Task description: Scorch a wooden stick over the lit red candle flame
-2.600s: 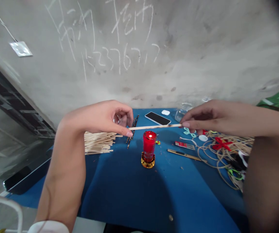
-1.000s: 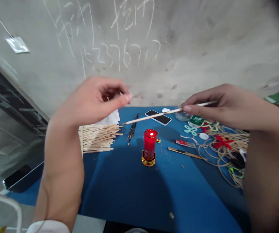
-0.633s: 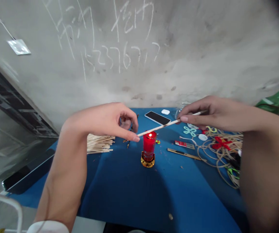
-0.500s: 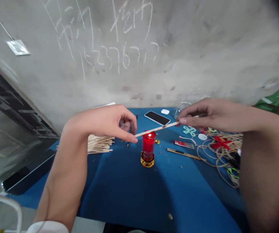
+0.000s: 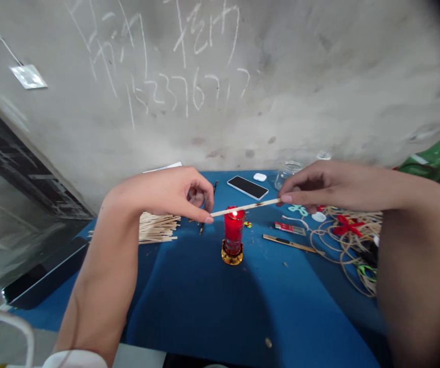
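A thin, pale wooden strip point(image 5: 248, 206) spans the gap between my hands, with a dark scorched spot right of its middle. My left hand point(image 5: 183, 194) pinches its left end between thumb and fingers. At the other end, my right hand point(image 5: 311, 186) grips it the same way, slightly higher. Just below the strip burns a red candle point(image 5: 234, 231) in a glass on a gold base point(image 5: 232, 256); its flame shows at the strip's left half. Whether flame and wood touch, I cannot tell. A pile of similar strips point(image 5: 158, 227) lies beneath my left forearm.
On the blue table point(image 5: 204, 301) lie a phone point(image 5: 248, 187), a white case point(image 5: 260, 177), a gold-coloured knife point(image 5: 291, 244) and a red lighter-like item point(image 5: 289, 228). Tangled cord point(image 5: 352, 250) with a red knotted piece point(image 5: 348, 226) covers the right. A glass jar point(image 5: 286, 174) stands behind my right hand.
My right hand has lowered a little, so the strip slopes less. My left hand has shifted slightly left, still pinching its end.
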`<action>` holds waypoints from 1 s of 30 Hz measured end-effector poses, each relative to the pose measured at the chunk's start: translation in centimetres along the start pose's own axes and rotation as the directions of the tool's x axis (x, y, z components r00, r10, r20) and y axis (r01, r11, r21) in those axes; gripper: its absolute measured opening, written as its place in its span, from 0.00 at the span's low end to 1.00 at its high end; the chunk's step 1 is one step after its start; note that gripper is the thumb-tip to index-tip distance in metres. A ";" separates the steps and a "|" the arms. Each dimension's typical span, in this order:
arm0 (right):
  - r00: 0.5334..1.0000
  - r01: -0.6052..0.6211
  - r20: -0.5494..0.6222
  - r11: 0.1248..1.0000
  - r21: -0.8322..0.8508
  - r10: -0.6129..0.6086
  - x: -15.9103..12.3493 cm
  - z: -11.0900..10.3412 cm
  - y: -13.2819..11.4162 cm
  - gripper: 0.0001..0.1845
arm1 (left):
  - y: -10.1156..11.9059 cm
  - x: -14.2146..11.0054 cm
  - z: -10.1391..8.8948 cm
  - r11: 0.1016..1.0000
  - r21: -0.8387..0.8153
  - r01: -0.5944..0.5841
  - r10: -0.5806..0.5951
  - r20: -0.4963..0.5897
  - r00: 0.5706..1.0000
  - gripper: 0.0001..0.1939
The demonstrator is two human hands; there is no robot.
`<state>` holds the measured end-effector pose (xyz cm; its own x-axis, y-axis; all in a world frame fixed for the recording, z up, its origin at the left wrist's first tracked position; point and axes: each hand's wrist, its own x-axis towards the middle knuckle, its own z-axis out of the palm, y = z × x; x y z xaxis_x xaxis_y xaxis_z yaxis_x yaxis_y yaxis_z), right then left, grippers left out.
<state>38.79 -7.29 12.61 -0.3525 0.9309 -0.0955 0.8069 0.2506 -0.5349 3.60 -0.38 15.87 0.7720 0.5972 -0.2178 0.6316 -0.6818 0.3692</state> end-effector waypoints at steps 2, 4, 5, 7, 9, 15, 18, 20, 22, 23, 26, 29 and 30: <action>1.000 0.006 0.017 1.000 0.000 -0.006 0.0 0.0 -0.1 0.31 | 0.1 -0.1 0.0 1.000 -0.006 -0.002 0.002 -0.007 1.000 0.16; 0.999 0.008 0.037 1.000 0.002 -0.008 -0.1 -0.1 -0.1 0.29 | 0.2 -0.1 0.0 1.000 -0.014 -0.004 0.004 -0.011 1.000 0.15; 0.999 0.011 0.046 1.000 0.003 -0.011 -0.1 -0.1 0.0 0.27 | 0.2 -0.1 0.0 1.000 -0.018 -0.006 0.006 -0.013 1.000 0.15; 0.998 0.022 0.063 1.000 -0.002 -0.022 0.0 -0.1 0.2 0.25 | 0.3 -0.1 0.1 1.000 -0.024 -0.010 0.010 -0.018 1.000 0.15; 0.996 0.033 0.084 0.999 -0.001 -0.033 0.0 -0.1 0.5 0.24 | 0.3 -0.2 0.1 1.000 -0.026 -0.010 0.009 -0.023 1.000 0.15; 0.991 0.035 0.131 0.999 0.025 -0.038 0.1 -0.1 0.6 0.21 | 0.4 -0.2 0.0 0.999 -0.040 -0.002 0.002 -0.021 1.000 0.14; 0.991 0.030 0.133 0.999 0.019 -0.033 0.1 -0.1 0.6 0.20 | 0.6 -0.2 0.1 0.999 -0.040 -0.003 0.002 -0.027 1.000 0.13; 0.990 0.027 0.139 0.999 0.019 -0.030 0.1 -0.1 0.8 0.19 | 0.6 -0.2 0.1 0.999 -0.033 0.003 -0.004 -0.032 0.999 0.13; 0.988 0.031 0.152 0.999 0.020 -0.034 0.1 -0.1 0.9 0.20 | 0.7 -0.2 0.1 1.000 -0.026 0.011 -0.012 -0.030 0.999 0.13; 0.987 0.033 0.160 0.999 0.020 -0.036 0.1 -0.1 1.0 0.20 | 0.7 -0.2 0.1 1.000 -0.024 0.015 -0.016 -0.028 0.999 0.13; 0.986 0.028 0.165 0.999 0.016 -0.030 0.2 -0.1 1.1 0.22 | 0.8 -0.2 0.0 1.000 -0.020 0.020 -0.021 -0.024 1.000 0.14; 0.987 0.025 0.156 1.000 0.019 -0.027 0.2 -0.1 1.1 0.22 | 0.9 -0.2 0.0 1.000 -0.015 0.020 -0.020 -0.028 0.999 0.14; 0.988 0.026 0.154 1.000 0.017 -0.029 0.1 -0.1 1.0 0.21 | 0.9 -0.2 0.0 1.000 -0.016 0.019 -0.019 -0.030 0.999 0.14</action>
<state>39.56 -6.89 12.12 -0.4443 0.8714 -0.2082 0.7890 0.2705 -0.5517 3.99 -1.14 16.21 0.7574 0.6224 -0.1976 0.6446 -0.6640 0.3791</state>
